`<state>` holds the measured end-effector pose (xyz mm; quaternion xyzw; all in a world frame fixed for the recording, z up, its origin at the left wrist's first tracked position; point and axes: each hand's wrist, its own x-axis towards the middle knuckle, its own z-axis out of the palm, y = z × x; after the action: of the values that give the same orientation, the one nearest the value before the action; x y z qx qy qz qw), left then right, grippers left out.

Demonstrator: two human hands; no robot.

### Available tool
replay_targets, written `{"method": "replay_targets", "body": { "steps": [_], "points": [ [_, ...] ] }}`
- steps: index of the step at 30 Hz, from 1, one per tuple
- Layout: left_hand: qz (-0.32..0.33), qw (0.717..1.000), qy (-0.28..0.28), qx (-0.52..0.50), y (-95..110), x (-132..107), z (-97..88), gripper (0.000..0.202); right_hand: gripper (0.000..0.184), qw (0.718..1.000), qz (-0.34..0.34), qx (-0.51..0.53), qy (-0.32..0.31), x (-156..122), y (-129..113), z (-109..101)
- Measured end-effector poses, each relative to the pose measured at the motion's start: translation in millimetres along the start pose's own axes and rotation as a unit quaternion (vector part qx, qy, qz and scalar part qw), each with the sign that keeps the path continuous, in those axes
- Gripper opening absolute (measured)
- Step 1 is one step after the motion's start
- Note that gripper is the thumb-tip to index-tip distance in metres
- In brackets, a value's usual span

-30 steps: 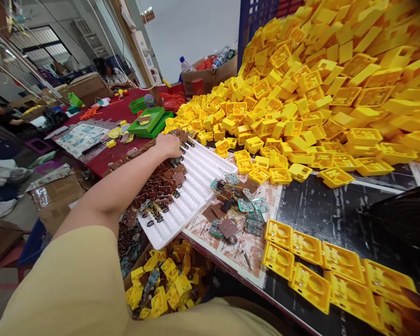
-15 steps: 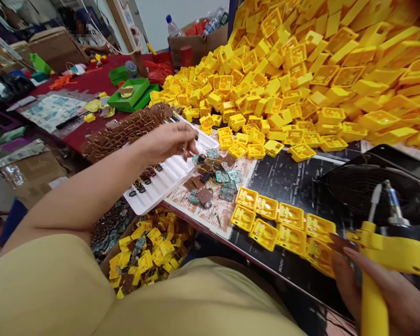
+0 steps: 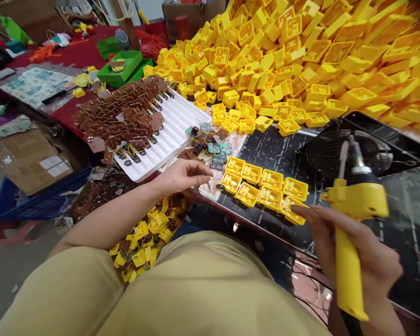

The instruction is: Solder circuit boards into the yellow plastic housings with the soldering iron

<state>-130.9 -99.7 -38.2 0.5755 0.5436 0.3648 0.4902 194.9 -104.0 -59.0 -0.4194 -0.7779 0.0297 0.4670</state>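
Observation:
In my right hand (image 3: 367, 252) is a yellow soldering gun (image 3: 348, 266), its metal tip pointing away from me. That hand's forefinger reaches to the nearest of several open yellow plastic cases (image 3: 271, 198), laid in two rows. My left hand (image 3: 182, 176) hovers at the table's front edge, thumb and forefinger pinched. What they hold, if anything, is too small to make out. Just right of its fingertips, a small black round part (image 3: 220, 186) lies against a case. Behind the left hand are loose green circuit boards (image 3: 215, 148) with wires.
A white ridged tray (image 3: 182, 126) carries brown circuit boards (image 3: 122, 114) with wires. Yellow cases are heaped (image 3: 266, 70) at the back. A black fan (image 3: 332, 144) lies behind the soldering gun. Below the table edge is a pile of yellow parts (image 3: 143, 242). Green trays (image 3: 122, 70) stand behind.
My left hand has come back from above the tray towards the table's front edge, near the cases. The soldering gun appears further left, and the whole view has shifted.

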Motion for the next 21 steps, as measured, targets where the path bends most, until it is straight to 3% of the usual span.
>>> {"method": "replay_targets", "body": {
  "steps": [5,9,11,13,16,18,21],
  "points": [
    [0.019,1.0,-0.007,-0.002,-4.0,-8.3,13.4,0.035,0.029,0.994,-0.088,0.008,-0.068,7.7,-8.7,7.3],
    [0.079,0.991,-0.011,0.11,3.8,-11.3,0.1,0.026,0.027,0.991,-0.093,-0.005,-0.093,6.3,-3.7,6.9],
    [0.128,0.968,0.017,0.216,11.3,-7.6,-11.6,0.022,0.028,0.991,-0.094,-0.008,-0.096,9.8,-4.0,8.5],
    [0.159,0.923,0.044,0.347,18.1,0.6,-19.8,0.021,0.029,0.991,-0.094,-0.011,-0.095,15.6,-7.6,13.7],
    [0.158,0.859,0.008,0.488,22.1,18.0,-18.3,0.023,0.022,0.99,-0.106,-0.008,-0.097,24.7,-17.8,23.9],
    [0.147,0.848,-0.041,0.507,20.0,29.1,-10.1,0.023,0.018,0.987,-0.112,-0.007,-0.111,28.7,-25.2,25.6],
    [0.14,0.858,-0.067,0.491,13.1,40.6,2.8,0.02,0.043,0.994,-0.077,-0.041,-0.067,29.0,-30.2,14.9]
  ]
}}
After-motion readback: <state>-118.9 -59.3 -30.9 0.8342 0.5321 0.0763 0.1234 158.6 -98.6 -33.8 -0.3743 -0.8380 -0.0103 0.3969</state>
